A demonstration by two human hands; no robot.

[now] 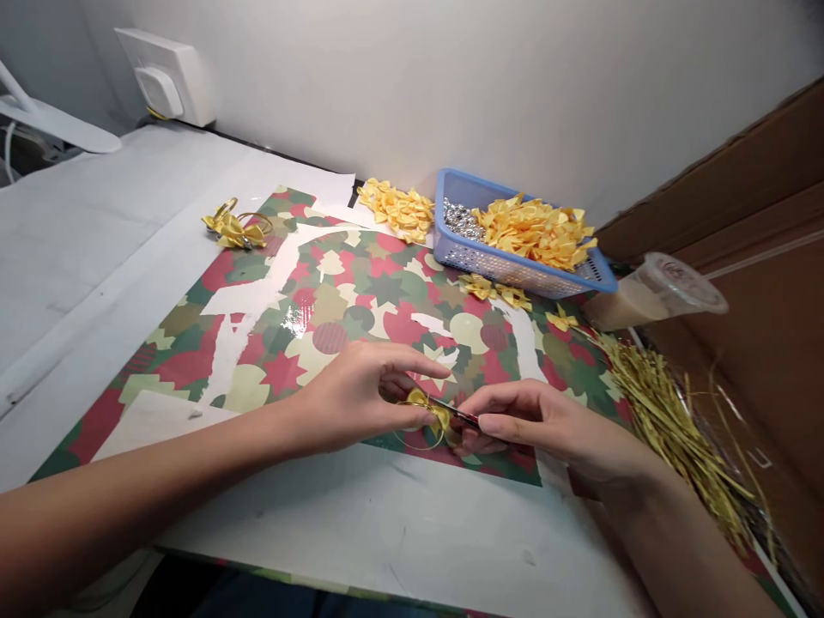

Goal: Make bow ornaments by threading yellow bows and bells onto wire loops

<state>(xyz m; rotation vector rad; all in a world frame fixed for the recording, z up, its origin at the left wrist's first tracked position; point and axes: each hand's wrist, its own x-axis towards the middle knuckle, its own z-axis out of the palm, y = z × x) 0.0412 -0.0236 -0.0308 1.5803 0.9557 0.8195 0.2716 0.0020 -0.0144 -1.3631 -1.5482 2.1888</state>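
Note:
Near the table's front edge, my left hand (357, 390) pinches a small yellow ribbon bow (439, 419) between thumb and fingers. A thin gold wire loop (418, 448) hangs around and below this bow. My right hand (547, 422) is closed on a slim dark tool with a touch of red (464, 417); its kind is not clear. The tool's narrow end reaches to the bow, and the exact contact is too small to make out. Both hands are just above the patterned wrapping paper (386, 287).
A blue basket (515, 187) holds yellow bows and silver beads. More loose bows (396, 209) lie beside it. Bows with gold loops (237, 230) sit at the far left. Gold twist ties (669, 429) and a tilted plastic cup (644, 296) line the right side.

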